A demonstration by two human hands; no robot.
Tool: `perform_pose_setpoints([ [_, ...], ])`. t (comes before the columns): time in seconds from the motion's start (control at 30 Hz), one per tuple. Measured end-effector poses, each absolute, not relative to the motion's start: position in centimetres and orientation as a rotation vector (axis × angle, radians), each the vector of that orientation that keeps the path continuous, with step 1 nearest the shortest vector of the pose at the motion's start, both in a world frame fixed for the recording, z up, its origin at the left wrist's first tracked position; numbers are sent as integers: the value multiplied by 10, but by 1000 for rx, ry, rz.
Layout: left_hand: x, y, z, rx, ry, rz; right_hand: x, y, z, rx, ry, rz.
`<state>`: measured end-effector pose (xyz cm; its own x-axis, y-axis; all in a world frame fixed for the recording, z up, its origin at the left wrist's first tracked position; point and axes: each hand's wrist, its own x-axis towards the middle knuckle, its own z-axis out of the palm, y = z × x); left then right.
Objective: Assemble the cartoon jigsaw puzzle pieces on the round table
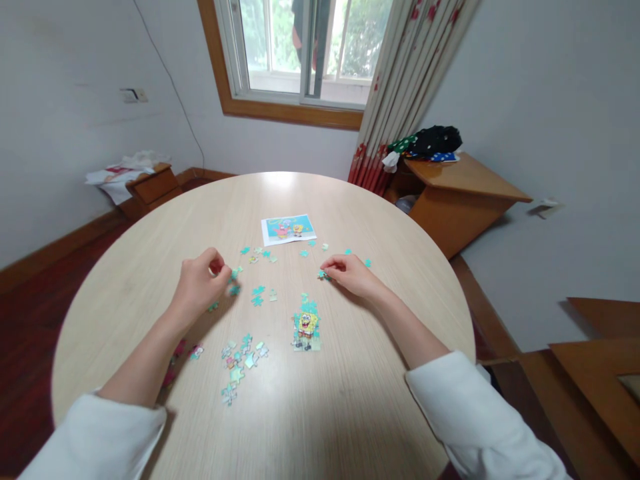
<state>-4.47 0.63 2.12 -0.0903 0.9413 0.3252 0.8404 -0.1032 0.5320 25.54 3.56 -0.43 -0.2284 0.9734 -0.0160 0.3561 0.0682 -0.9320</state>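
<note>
My left hand point(203, 280) is closed in a pinch over the left side of the table, with a teal jigsaw puzzle piece point(235, 273) at its fingertips. Right under it lies another teal piece point(234, 290). On the other side, the thumb and fingers of my right hand point(350, 273) are pinched on a small teal puzzle piece point(322, 275) at the tabletop. Between and below both hands is a joined section of puzzle point(306, 325) showing a yellow square character. Loose pieces point(257, 297) lie between the hands, and a mixed cluster point(245, 357) sits nearer me.
A printed reference picture point(289, 229) lies on the round wooden table point(350, 413) beyond the pieces. Pink pieces point(196, 352) are partly hidden by my left forearm. A wooden cabinet point(460, 187) with clothes on it stands at the right, beside the curtain point(400, 87).
</note>
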Motion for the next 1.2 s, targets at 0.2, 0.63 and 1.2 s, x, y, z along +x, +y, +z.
perform_pose_setpoints([
  [0.2, -55, 9, 28, 1832, 2126, 1070, 247, 36, -14, -1290, -1674, 1135],
  [0.63, -58, 15, 9, 1898, 2041, 867, 226, 33, -15, -1446, -1832, 917],
  [1.2, -62, 29, -7, 2061, 2159, 649, 222, 32, -6, -1594, -1893, 803],
])
